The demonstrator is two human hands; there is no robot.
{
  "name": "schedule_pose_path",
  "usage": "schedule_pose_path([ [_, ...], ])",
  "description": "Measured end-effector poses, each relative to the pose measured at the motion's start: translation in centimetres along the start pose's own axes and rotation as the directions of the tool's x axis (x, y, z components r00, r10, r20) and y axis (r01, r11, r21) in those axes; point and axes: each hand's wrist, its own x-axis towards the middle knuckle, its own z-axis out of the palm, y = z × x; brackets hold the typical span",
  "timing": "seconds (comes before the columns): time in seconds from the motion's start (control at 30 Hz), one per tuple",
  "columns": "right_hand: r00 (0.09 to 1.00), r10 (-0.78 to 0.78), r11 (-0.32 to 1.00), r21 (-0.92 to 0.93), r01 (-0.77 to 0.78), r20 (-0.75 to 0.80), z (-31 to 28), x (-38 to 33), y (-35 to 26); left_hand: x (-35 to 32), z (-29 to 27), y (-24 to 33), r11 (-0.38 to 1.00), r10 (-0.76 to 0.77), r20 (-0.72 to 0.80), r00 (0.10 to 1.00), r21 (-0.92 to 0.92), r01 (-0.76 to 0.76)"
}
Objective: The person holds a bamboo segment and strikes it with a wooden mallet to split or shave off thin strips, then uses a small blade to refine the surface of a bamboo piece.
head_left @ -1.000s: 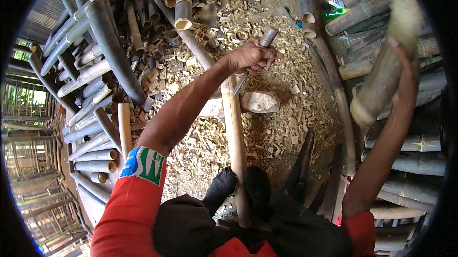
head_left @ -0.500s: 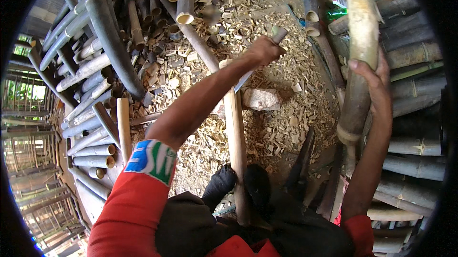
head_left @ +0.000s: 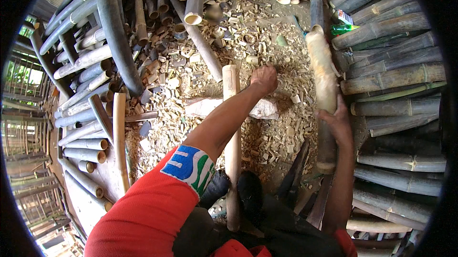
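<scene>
My right hand grips a thick bamboo section from its right side. That section is pale and shaved along its far half and dark grey at its near end. Closed into a fist, my left hand is low over the wood chips, past a pale pole. What my left fist holds is hidden; no blade shows. The pole runs between my feet and crosses a pale wood block on the ground, partly behind my left forearm.
Wood chips cover the ground. Dark bamboo lengths are stacked along the right; more bamboo poles lean and lie at the left. A green bottle lies at the right stack, and cut bamboo tubes lie at the back.
The bamboo section has come left and lower with my right hand. My left hand has dropped nearer to me; the handle and blade seen in it before are out of sight.
</scene>
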Motion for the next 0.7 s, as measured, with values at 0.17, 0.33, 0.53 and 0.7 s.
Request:
schedule_pose_path([
  [0.17,0.997,0.058,0.92,-0.389,-0.038,0.04,2.3,2.1,5.7,-2.8,-2.8,0.3,0.966,0.176,-0.268,0.947,-0.14,-0.219],
  [0.33,0.952,-0.295,0.664,-0.733,0.146,-0.077,4.6,1.7,1.4,-9.7,-11.2,-4.6,0.821,0.138,-0.669,0.73,-0.335,-0.462],
  [0.53,0.939,-0.196,0.852,-0.426,0.306,0.283,12.3,6.5,-8.0,-17.9,-11.6,-14.1,0.504,-0.495,-0.442,0.748,-0.847,-0.166],
  [0.7,0.919,0.016,0.827,-0.522,0.209,0.394,21.0,8.8,-11.2,-19.7,-4.8,-14.6,0.312,-0.491,-0.177,0.853,-0.95,-0.017],
])
